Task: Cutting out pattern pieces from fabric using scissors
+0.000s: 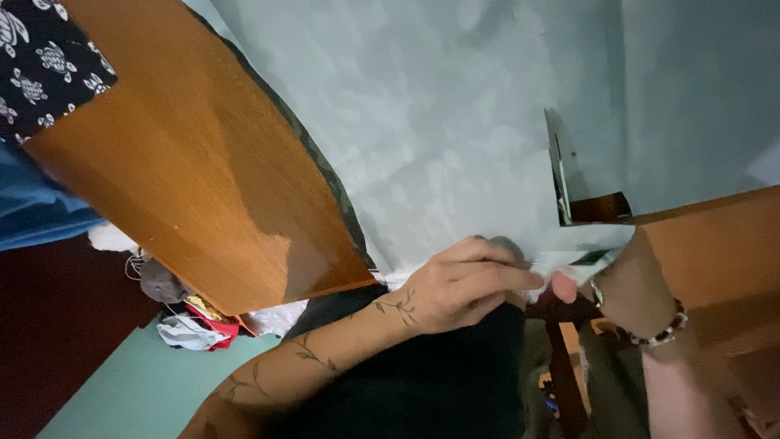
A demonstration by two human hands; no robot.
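Dark cloth (pixel 422 390) fills the near centre, under the left forearm, which is marked with a vine tattoo. Past it, the largest thing in view is a pale grey-green sheet (pixel 422 122), spread across the far centre and right, with a notch cut into its right part. To its left a glossy wooden board (pixel 187 171) is laid slantwise, and a dark patterned edge is seen between the two. A second wooden surface (pixel 715 244) is seen at the right, partly covered by the sheet. At the far left corner a black fabric with white turtles (pixel 41 57) is seen, and blue cloth below it. A heap of scraps (pixel 191 325), red, white and grey, lies near left on a green floor (pixel 122 382).

The left hand (pixel 455 284) is laid at the sheet's near edge, fingers stretched flat and pressed together on a folded white corner (pixel 569 264). The right hand (pixel 605 280), with a ring and a beaded bracelet (pixel 662 329), is closed on the same corner from below, its thumb tip touching the left fingertips.
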